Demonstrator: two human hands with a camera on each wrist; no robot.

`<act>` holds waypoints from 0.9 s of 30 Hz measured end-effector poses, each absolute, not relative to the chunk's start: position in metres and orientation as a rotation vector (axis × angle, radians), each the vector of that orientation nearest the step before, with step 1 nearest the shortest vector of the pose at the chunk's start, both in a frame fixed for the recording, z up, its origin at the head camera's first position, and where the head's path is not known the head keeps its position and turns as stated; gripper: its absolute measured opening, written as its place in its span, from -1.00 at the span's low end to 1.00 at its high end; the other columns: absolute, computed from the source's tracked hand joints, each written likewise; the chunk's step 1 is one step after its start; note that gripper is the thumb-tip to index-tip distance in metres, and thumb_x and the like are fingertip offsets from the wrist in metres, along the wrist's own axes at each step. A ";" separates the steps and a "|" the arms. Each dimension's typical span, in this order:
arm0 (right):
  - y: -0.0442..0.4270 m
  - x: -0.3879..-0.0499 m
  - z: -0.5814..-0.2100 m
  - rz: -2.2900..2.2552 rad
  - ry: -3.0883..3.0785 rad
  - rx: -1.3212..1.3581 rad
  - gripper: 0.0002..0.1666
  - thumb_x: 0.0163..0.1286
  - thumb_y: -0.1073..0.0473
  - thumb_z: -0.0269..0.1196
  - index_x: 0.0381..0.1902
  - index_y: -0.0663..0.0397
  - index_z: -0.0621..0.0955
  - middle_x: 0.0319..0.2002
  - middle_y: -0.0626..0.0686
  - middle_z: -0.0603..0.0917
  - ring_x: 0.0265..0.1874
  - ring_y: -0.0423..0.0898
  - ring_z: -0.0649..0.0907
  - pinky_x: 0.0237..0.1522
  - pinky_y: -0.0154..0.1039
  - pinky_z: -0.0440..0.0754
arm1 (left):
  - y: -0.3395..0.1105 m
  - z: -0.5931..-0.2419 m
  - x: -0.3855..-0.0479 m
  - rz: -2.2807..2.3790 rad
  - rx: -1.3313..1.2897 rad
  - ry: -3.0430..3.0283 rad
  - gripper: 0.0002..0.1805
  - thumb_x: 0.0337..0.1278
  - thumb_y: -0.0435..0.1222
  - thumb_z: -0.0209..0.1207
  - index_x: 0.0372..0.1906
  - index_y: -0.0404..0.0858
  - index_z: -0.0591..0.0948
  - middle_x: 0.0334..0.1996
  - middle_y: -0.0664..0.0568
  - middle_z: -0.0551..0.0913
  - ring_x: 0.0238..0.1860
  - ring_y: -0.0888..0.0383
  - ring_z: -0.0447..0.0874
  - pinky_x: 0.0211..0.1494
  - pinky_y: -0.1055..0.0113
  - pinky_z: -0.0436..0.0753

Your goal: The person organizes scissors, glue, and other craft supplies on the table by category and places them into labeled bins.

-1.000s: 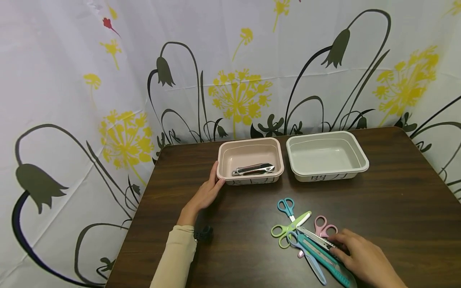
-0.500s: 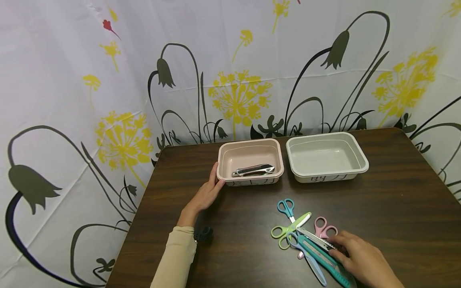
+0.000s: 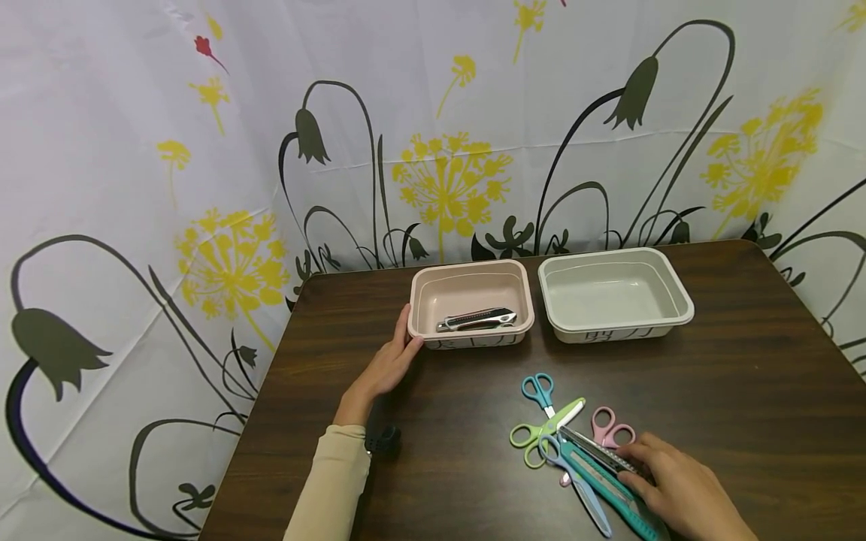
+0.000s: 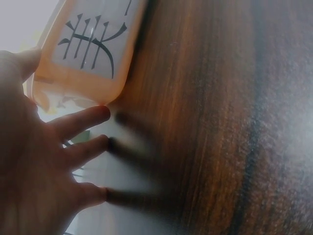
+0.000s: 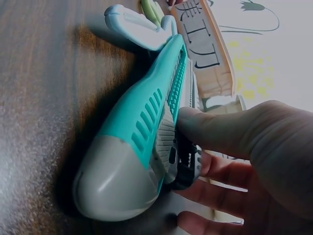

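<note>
Silver cutter (image 3: 597, 451) rolled slightly, pinched by right fingers (image 3: 646, 450).

Bins, 2: pink bin (image 3: 467, 289) touching left hand (image 3: 381, 368), grey bin (image 3: 612, 300) farther from it. Scissors (image 3: 543, 400), 4, beside right hand (image 3: 679, 481). Cutters there, 2: teal cutter (image 3: 602, 479), slim cutter (image 3: 597, 451). Binned cutters (image 3: 476, 319): count unclear.

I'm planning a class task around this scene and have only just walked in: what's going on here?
A person's right hand pinches a silver-and-black cutter in a pile on a dark table, beside a teal cutter. Green scissors, pink-handled scissors and blue-handled scissors lie there too. The left hand rests against the near left corner of a pink bin, where at least one more cutter lies. A pale bin stands to the right of the pink one.
</note>
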State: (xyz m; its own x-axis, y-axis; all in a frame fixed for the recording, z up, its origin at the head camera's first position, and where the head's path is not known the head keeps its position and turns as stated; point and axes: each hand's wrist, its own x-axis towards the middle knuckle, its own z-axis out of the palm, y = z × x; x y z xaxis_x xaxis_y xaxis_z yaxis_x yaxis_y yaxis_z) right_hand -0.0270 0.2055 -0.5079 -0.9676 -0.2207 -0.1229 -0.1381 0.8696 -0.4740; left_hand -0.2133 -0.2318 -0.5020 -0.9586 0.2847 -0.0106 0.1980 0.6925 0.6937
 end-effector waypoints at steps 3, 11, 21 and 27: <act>0.206 -0.025 -0.508 -0.725 2.930 -0.293 -0.73 0.17 0.06 0.45 -0.15 -0.24 0.67 -0.33 -0.26 0.49 -0.44 -0.27 0.47 -0.45 -0.13 0.46 | -0.232 -0.502 -0.213 1.119 0.402 2.784 -0.21 0.49 0.08 -0.12 0.58 0.10 -0.23 0.47 -0.19 0.18 0.29 -0.26 0.39 0.28 -0.20 0.31; 0.208 -0.025 -0.505 -0.758 2.941 -0.276 -0.72 0.16 0.09 0.45 -0.15 -0.21 0.66 -0.23 -0.12 0.70 -0.29 -0.07 0.66 -0.39 0.10 0.56 | -0.232 -0.502 -0.213 1.113 0.408 2.789 -0.22 0.49 0.07 -0.12 0.58 0.08 -0.23 0.46 -0.19 0.20 0.28 -0.26 0.41 0.27 -0.20 0.33; 0.208 -0.029 -0.498 -0.827 3.077 -0.332 -0.70 0.13 0.12 0.48 -0.16 -0.16 0.69 -0.19 -0.04 0.73 -0.23 0.02 0.70 -0.33 0.13 0.59 | -0.232 -0.503 -0.213 1.120 0.395 2.784 -0.21 0.48 0.10 -0.12 0.58 0.09 -0.24 0.47 -0.19 0.18 0.30 -0.27 0.37 0.28 -0.22 0.30; 0.206 -0.042 -0.489 -0.917 3.154 -0.481 -0.69 0.12 0.20 0.49 -0.15 -0.11 0.70 -0.21 -0.11 0.73 -0.30 -0.10 0.70 -0.34 0.01 0.63 | -0.231 -0.503 -0.213 1.115 0.395 2.785 -0.20 0.48 0.11 -0.12 0.58 0.06 -0.24 0.49 -0.18 0.16 0.31 -0.29 0.35 0.28 -0.24 0.29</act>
